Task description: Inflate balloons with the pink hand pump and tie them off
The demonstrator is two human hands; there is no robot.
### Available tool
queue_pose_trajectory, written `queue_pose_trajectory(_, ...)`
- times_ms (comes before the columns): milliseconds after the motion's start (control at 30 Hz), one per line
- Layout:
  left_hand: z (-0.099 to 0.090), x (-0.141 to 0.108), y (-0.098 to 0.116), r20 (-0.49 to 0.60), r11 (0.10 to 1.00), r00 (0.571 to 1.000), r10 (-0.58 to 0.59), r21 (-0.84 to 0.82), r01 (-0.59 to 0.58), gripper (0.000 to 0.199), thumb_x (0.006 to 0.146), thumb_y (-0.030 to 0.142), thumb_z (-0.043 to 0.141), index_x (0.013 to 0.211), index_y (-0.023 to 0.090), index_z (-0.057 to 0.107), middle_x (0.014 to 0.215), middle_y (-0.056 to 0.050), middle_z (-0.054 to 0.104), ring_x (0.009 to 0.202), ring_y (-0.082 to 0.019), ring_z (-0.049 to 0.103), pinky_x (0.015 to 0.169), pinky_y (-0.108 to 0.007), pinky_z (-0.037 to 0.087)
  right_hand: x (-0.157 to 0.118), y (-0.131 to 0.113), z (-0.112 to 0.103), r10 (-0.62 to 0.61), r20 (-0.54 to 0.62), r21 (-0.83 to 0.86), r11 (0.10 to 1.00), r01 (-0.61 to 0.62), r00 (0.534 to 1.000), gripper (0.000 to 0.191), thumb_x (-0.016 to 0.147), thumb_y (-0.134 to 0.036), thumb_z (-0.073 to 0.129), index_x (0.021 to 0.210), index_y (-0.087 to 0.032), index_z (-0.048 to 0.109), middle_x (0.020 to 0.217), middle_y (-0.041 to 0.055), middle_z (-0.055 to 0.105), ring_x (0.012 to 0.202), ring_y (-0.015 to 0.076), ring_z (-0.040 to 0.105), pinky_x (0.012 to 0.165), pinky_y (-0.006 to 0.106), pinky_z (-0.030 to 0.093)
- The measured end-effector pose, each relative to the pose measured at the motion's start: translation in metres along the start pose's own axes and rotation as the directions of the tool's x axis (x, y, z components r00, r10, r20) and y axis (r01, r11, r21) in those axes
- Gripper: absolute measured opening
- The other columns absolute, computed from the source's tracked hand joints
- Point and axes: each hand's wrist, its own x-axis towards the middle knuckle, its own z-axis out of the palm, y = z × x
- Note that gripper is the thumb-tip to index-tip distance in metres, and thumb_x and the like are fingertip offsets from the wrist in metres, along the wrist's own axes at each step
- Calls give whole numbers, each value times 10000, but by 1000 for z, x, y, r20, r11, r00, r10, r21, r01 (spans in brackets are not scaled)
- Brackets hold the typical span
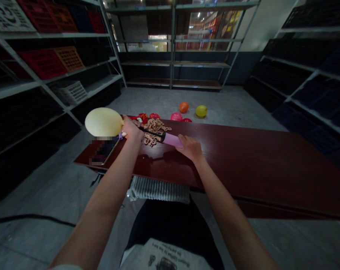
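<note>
Metal shelving [195,65] behind; dark red tabletop [243,157] before it. Leftmost: pale yellow balloon [102,123], inflated, over the tabletop's left end; could slip, I judge, should the left hand [132,129] loosen at its neck. That hand: arm outstretched, fingers closed about the neck. Rightward: lilac-and-black pump [171,140], its end wrapped by the right hand's [190,147] fingers, forearm slanting inward.

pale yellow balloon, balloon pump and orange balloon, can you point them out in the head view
Pale yellow balloon [102,122]: head view, middle of its inflated body
Balloon pump [171,140]: head view, its light purple section
Orange balloon [183,107]: head view, middle of its rounded side
</note>
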Motion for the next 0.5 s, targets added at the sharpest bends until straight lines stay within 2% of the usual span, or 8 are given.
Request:
queue_pose_trajectory(100,-2,3,33,-35,993,998,-49,-107,45,547,1158,443,420,696,243,208,512,69,221,408,-114,234,414,-250,276,0,0,1,-8,-34,27,1000,9,999,404,981,-379,626,1335,-191,675,1078,114,775,946,253,702,767,306,437)
queue_pose_trajectory(267,9,2,74,70,991,996,-47,-126,55,603,1161,503,404,661,228,209,492,64,191,381,-106,217,396,-250,268,0,-4,0,0,-81,144,990,12,997,366,975,-361,657,1284,-167,683,1061,124,778,938,260,721,795,318,472)
queue_pose_trajectory(367,27,-6,79,189,994,982,22,-112,-1,608,1147,513,443,658,232,217,484,55,197,375,-119,236,394,-274,260,-2,-3,0,41,-100,244,970,-16,994,388,958,-334,701,1301,-159,664,1149,142,780,1005,265,738,849,320,505)
queue_pose_trajectory(500,61,-21,66,327,995,942,74,-90,-47,609,1132,569,474,676,240,240,496,46,207,396,-127,278,421,-294,243,-4,6,4,161,-103,364,924,-113,982,474,917,-337,750,1342,-159,639,1269,146,773,1069,262,750,905,317,529)
